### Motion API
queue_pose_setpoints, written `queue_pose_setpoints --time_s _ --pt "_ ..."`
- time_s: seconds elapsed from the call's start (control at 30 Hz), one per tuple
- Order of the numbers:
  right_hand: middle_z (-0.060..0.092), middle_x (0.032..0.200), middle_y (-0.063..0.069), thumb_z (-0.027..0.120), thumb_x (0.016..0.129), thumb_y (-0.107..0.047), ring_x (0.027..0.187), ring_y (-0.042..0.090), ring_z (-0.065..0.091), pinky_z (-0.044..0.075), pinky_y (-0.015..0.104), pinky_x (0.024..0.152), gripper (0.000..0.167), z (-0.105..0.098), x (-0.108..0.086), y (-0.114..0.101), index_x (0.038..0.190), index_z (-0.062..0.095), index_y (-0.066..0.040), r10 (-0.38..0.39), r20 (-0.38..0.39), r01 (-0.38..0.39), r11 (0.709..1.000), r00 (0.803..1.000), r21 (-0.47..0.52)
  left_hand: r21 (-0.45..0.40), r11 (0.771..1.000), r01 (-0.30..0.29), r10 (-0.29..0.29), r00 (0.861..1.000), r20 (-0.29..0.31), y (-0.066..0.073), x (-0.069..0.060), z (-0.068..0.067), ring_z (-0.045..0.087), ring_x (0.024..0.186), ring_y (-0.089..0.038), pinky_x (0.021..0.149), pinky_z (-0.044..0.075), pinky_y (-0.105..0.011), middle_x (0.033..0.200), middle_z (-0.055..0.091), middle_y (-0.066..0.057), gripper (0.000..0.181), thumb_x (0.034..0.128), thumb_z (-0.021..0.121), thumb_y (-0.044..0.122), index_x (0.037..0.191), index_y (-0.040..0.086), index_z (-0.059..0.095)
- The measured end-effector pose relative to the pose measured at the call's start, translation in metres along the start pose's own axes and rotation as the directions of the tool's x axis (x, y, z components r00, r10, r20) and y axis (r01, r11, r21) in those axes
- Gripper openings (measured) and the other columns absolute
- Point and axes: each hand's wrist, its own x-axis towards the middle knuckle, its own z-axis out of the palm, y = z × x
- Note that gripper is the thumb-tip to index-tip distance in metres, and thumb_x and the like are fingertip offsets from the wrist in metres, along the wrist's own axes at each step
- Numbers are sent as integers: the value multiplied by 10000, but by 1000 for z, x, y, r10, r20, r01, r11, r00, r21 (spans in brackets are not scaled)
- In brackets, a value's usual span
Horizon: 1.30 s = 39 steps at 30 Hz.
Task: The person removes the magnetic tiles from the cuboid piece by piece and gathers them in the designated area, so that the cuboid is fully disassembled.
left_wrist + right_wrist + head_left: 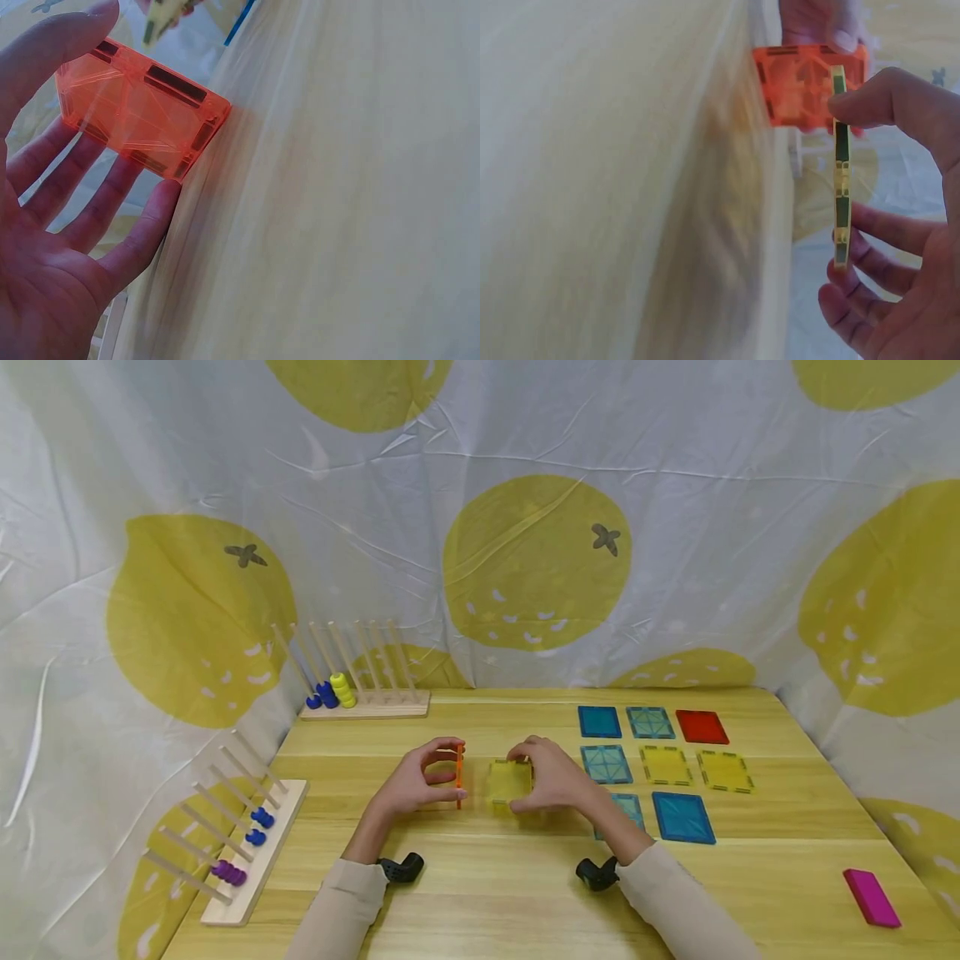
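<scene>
My left hand [411, 782] holds a translucent orange magnetic tile [139, 109] on edge, thumb on one side and fingertips on the other. From the head view that tile appears as a thin upright strip. Opposite it, my right hand [555, 778] grips a translucent yellow magnetic tile [508, 782] between thumb and fingers. In the right wrist view the yellow tile shows edge-on, dark magnets along its rim. A small gap separates the two tiles in the head view. Whether either one touches the table cannot be made out.
Flat tiles lie at right: blue [683, 817], light blue [606, 764], yellow [666, 765] and red [702, 727]. A magenta block [872, 898] lies near the right edge. Two wooden peg racks [367, 710] [258, 868] with coloured beads stand at left. A lemon-print cloth hangs behind.
</scene>
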Motion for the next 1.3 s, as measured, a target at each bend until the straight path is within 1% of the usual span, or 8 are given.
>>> queue_pose_setpoints --time_s 0.17,0.27,0.53,0.67,0.8,0.97,1.1,1.3 --pt "640 1170 57 873 696 -377 1023 224 581 533 433 870 668 -20 -16 8 1269 683 -91 -56 -40 56 998 998 17 1 1000 -4 4 1000 -3 1 -1 0 516 1376 -388 1024 553 -351 1496 475 -227 833 790 905 95 1491 17 461" --pt "630 1188 55 873 721 -361 1025 223 565 518 429 859 658 -32 -27 14 1288 669 -95 -53 -53 54 998 997 27 -1 1000 -9 9 1000 -4 1 -1 0 519 1371 -385 1022 554 -359 1491 479 -216 837 788 906 93 1491 11 458" --pt "621 1234 46 876 749 -354 1051 245 569 516 472 850 645 -59 -56 33 1315 671 -120 -40 -105 38 999 994 -17 -6 1000 -13 13 1000 -6 1 -1 0 509 1372 -405 1031 550 -372 1501 463 -240 835 794 902 98 1492 7 452" --pt "618 1243 32 883 746 -344 1066 243 580 527 485 851 642 -68 -71 48 1318 672 -142 -31 -122 25 999 992 -46 -6 1000 0 0 1000 -6 2 -2 0 501 1382 -395 1035 548 -372 1509 461 -233 836 796 902 101 1497 18 454" --pt "624 1245 38 895 732 -314 1068 258 585 539 487 831 648 -79 -87 58 1314 672 -138 -17 -143 12 999 990 -40 -4 1000 6 -6 1000 -7 2 -2 0 504 1385 -390 1044 543 -400 1512 459 -229 837 796 902 101 1499 24 454" --pt "615 1289 96 906 719 -285 1071 292 569 542 490 810 642 -92 -109 72 1298 674 -130 25 -160 -34 998 987 -56 -4 1000 21 -21 1000 -6 2 -2 1 516 1380 -399 1046 541 -417 1502 470 -215 833 793 903 96 1497 38 463" --pt "602 1301 103 910 720 -256 1069 283 548 524 470 808 635 -101 -126 83 1291 667 -117 51 -166 -64 995 985 -77 -19 1000 24 -24 1000 -3 1 -1 1 526 1365 -422 1036 546 -393 1500 469 -224 839 790 904 88 1501 39 460" --pt "609 1256 93 916 721 -278 1028 264 535 502 433 774 646 -112 -149 99 1287 666 -92 82 -179 -100 990 980 -95 -27 999 24 -24 1000 3 1 -1 1 542 1346 -427 1018 555 -360 1496 463 -246 843 791 903 87 1503 38 454"
